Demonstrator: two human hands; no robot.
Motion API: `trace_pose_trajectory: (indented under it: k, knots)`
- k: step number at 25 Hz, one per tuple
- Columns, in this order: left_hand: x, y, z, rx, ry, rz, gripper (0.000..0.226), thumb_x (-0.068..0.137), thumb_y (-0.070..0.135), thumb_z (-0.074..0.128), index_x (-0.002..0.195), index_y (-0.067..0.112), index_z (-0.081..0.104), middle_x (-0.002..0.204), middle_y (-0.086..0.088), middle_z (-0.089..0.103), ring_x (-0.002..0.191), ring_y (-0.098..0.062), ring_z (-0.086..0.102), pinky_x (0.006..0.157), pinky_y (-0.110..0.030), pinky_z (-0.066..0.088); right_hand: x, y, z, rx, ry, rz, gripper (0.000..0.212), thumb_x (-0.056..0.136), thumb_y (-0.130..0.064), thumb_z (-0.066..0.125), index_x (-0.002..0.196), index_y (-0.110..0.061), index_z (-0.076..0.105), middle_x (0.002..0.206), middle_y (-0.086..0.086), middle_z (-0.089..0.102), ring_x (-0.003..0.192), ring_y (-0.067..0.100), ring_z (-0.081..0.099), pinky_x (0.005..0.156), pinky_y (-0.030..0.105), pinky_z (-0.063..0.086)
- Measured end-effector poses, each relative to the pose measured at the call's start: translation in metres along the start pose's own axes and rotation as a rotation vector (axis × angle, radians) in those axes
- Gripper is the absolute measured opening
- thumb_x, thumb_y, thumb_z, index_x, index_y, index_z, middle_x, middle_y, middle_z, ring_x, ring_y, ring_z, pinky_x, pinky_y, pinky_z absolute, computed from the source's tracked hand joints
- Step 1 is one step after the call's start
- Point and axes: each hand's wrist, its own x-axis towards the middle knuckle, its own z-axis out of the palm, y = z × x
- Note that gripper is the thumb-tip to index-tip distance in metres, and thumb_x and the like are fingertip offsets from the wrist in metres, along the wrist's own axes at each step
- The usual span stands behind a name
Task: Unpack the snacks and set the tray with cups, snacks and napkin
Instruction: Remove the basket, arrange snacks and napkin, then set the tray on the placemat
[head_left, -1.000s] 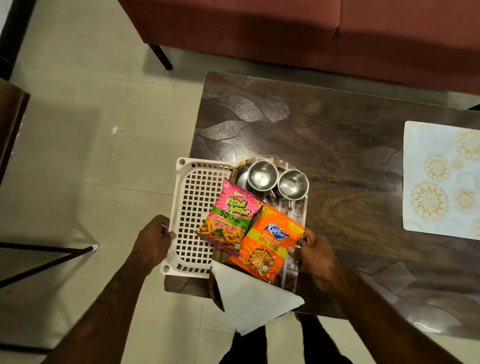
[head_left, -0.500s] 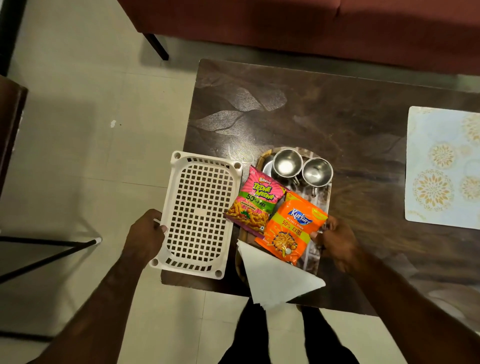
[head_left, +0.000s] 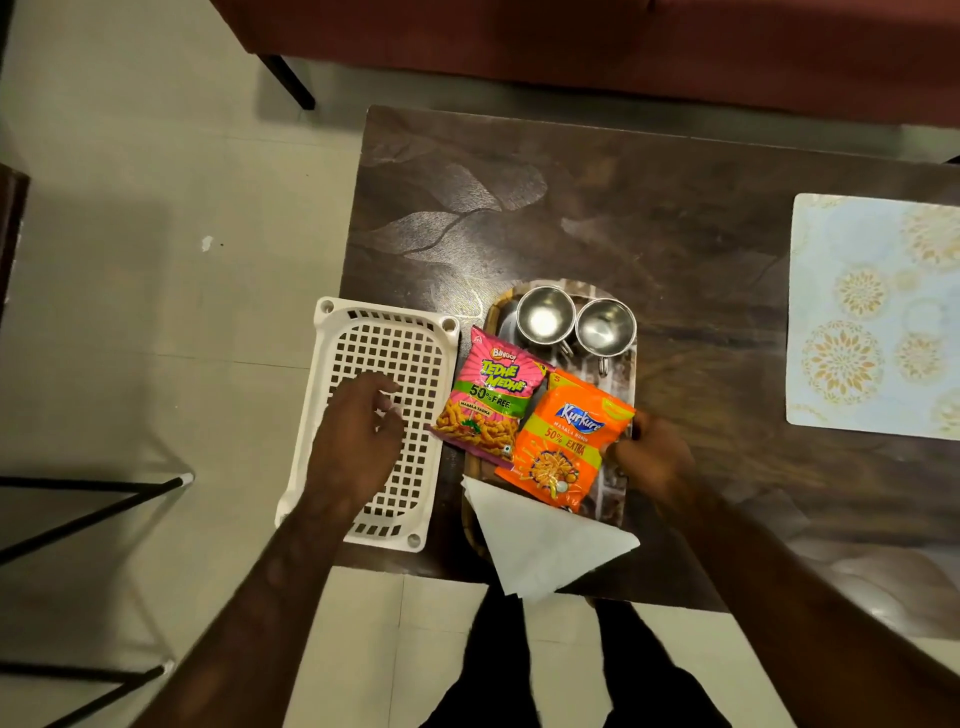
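Observation:
A wooden-rimmed tray (head_left: 609, 500) lies at the table's near edge. Two steel cups (head_left: 544, 315) (head_left: 605, 326) stand side by side at its far end. A pink Bingo snack pack (head_left: 488, 397) and an orange Kurkure pack (head_left: 563, 447) lie flat in the middle. A white folded napkin (head_left: 540, 540) covers the near end and hangs over the table edge. My right hand (head_left: 652, 460) grips the tray's right rim beside the orange pack. My left hand (head_left: 358, 436) is over the white plastic basket (head_left: 395, 343), fingers apart, holding nothing.
The empty basket sits just left of the tray and juts past the dark wooden table's (head_left: 675, 218) left edge. A floral placemat (head_left: 872, 317) lies at the right. A red sofa (head_left: 623, 47) runs behind the table. Black metal legs (head_left: 78, 499) stand on the floor at left.
The basket and the tray, overlapping a second ago, now lie side by side. My left hand has let go of the basket's near corner and moved over its grid.

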Motion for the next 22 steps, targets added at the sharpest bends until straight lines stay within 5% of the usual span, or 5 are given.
trace_pose_trajectory:
  k: [6,9,14,18,22]
  knots:
    - [0.005,0.029,0.04,-0.111,-0.277,-0.078,0.035,0.09,0.04,0.063,0.119,0.023,0.054,0.11,-0.001,0.063,0.096,-0.02,0.066,0.088,-0.047,0.055,-0.005,0.003,0.0,-0.041,0.106,-0.003,0.042,0.089,-0.014,0.077,0.128,-0.013,0.06,0.095,-0.007,0.067,0.095,0.022,0.072,0.067,0.027,0.048]
    - [0.008,0.037,0.05,-0.013,-0.237,-0.051,0.039,0.086,0.047,0.066,0.113,0.021,0.059,0.106,0.001,0.066,0.095,-0.018,0.066,0.086,-0.045,0.055,-0.008,0.004,0.004,-0.12,0.284,-0.133,0.057,0.084,-0.019,0.078,0.136,-0.018,0.054,0.124,0.004,0.058,0.122,0.028,0.06,0.086,0.038,0.053]
    - [0.009,0.037,0.051,-0.007,-0.303,-0.077,0.043,0.085,0.036,0.074,0.119,0.014,0.061,0.108,-0.004,0.07,0.099,-0.021,0.067,0.088,-0.041,0.054,-0.012,-0.01,0.012,-0.471,0.129,-0.21,0.096,0.077,-0.054,0.086,0.157,-0.029,0.038,0.137,0.008,0.042,0.132,0.03,0.044,0.098,0.047,0.052]
    - [0.003,0.03,0.042,-0.156,-0.315,-0.144,0.036,0.086,0.027,0.075,0.117,0.015,0.061,0.104,0.0,0.07,0.093,-0.012,0.067,0.082,-0.033,0.054,-0.012,-0.021,0.018,-0.546,0.271,-0.222,0.081,0.065,-0.056,0.093,0.129,-0.022,0.057,0.128,0.008,0.047,0.124,0.032,0.047,0.095,0.046,0.052]
    - [-0.005,0.011,0.02,-0.365,-0.237,-0.186,0.032,0.087,0.014,0.073,0.114,0.024,0.058,0.103,0.013,0.069,0.09,0.005,0.066,0.077,-0.023,0.051,-0.014,-0.03,0.014,-0.397,0.204,-0.206,0.046,0.07,-0.034,0.09,0.103,-0.028,0.057,0.105,-0.006,0.06,0.112,0.027,0.059,0.09,0.042,0.052]
